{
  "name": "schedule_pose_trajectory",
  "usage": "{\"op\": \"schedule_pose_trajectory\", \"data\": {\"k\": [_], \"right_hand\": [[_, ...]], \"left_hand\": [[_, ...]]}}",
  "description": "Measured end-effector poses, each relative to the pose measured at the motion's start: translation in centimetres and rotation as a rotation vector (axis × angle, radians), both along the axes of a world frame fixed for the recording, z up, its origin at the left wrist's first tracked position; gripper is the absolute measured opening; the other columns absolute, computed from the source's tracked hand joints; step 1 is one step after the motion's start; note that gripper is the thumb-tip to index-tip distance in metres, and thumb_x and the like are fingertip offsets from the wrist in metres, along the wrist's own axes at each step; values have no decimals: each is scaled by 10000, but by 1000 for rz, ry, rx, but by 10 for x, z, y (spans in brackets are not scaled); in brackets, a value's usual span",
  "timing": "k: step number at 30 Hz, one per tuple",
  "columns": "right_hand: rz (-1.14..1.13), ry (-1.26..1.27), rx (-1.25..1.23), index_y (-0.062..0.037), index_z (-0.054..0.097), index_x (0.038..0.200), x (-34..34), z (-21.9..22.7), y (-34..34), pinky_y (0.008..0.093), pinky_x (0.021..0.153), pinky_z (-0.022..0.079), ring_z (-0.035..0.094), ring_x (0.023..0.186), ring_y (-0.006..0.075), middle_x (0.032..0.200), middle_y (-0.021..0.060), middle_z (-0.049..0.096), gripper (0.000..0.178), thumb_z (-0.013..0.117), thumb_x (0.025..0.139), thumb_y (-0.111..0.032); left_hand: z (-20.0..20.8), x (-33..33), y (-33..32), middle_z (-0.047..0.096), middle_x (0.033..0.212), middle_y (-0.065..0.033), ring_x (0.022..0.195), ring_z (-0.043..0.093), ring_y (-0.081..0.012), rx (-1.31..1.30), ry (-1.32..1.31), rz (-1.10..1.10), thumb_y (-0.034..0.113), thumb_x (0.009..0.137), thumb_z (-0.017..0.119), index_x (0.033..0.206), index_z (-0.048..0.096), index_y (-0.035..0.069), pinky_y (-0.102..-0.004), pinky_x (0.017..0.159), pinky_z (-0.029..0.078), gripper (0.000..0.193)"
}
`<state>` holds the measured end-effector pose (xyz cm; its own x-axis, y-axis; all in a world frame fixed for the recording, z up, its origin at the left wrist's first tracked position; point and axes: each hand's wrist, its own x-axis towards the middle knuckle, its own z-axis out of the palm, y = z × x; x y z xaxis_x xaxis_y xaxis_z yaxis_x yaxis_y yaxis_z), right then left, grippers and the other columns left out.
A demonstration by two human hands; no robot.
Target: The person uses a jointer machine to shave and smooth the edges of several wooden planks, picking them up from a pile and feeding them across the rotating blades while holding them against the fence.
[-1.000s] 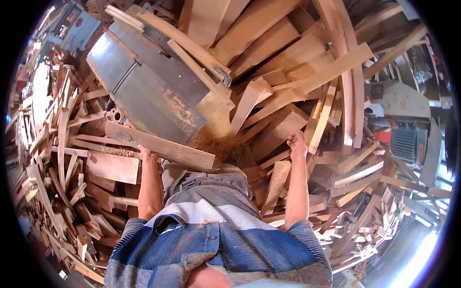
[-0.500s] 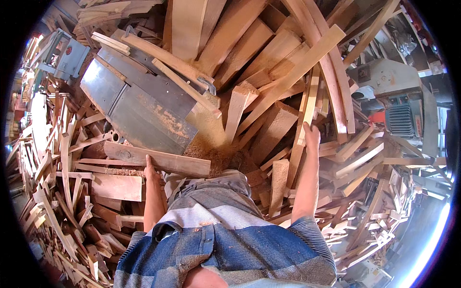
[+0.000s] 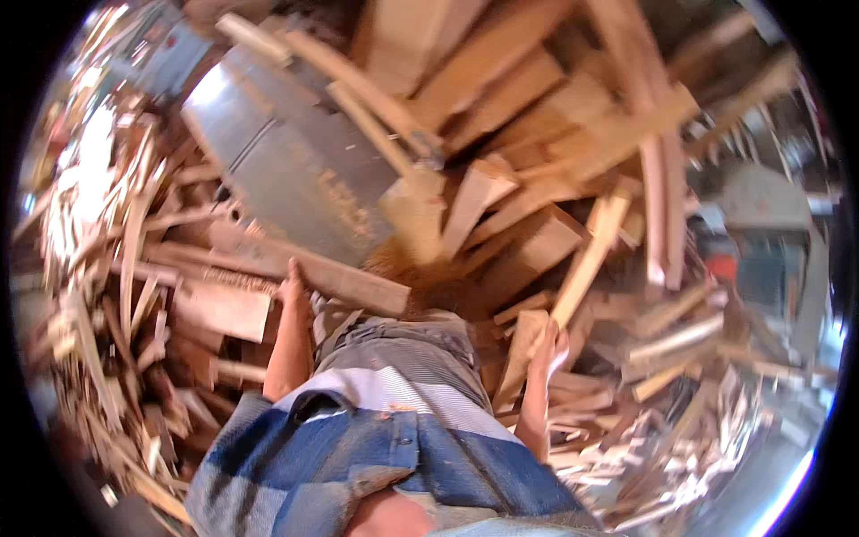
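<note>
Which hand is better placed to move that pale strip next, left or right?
Right, I'd judge: the right hand already holds the near end of the strip. The left hand is on the opposite side, at the edge of the board.

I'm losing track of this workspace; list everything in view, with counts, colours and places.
Flat metal machine table: one, grey, upper left of centre
Flat wooden board: one, brown, along the machine table's near end
Loose sawdust: uncounted, orange-brown, near centre
Thick timber pieces: several, tan, top centre
Long curved planks: two, reddish-brown, upper right
Narrow wooden strip: one, pale yellow, right of centre
Boxy machine housing: one, grey, far right, blurred
Wood scraps: many, pale to brown, left and lower right
Striped shirt: one, blue, white and grey, bottom centre
Left hand: one, bare, at the board
Right hand: one, bare, at the strip's near end
</note>
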<state>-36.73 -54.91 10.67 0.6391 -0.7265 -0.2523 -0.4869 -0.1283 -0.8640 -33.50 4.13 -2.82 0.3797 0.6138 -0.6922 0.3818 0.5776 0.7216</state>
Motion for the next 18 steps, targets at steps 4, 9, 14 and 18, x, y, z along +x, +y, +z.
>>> {"op": "schedule_pose_trajectory", "data": {"k": [4,9,14,18], "right_hand": [[316,-32,-272,43,582,860,-38,43,67,339,504,493,587,560,147,667,109,624,319,631,1007,-236],[478,135,-114,9,662,895,-27,31,89,360,573,533,691,618,213,711,128,711,285,669,971,-266],[524,37,-270,-31,649,907,17,38,71,370,570,519,691,613,275,702,147,691,270,663,980,-290],[267,-45,-407,-14,610,868,15,65,49,384,540,515,685,575,254,664,137,674,359,636,1006,-345]], "left_hand": [[-32,-16,35,610,1301,-104,1123,616,-283,281,142,-31,591,839,787,1398,503,-21,-433,911,526,876],[-9,5,4,505,1446,-216,1302,509,-319,339,117,-63,587,860,765,1464,404,-71,-418,1082,426,963],[-3,4,0,617,1277,-90,1167,583,-279,39,236,-67,598,869,754,1343,548,157,-470,949,493,680],[25,5,-9,639,1128,-71,833,631,-212,136,117,-91,675,814,763,1301,520,32,-361,569,502,842]]}}
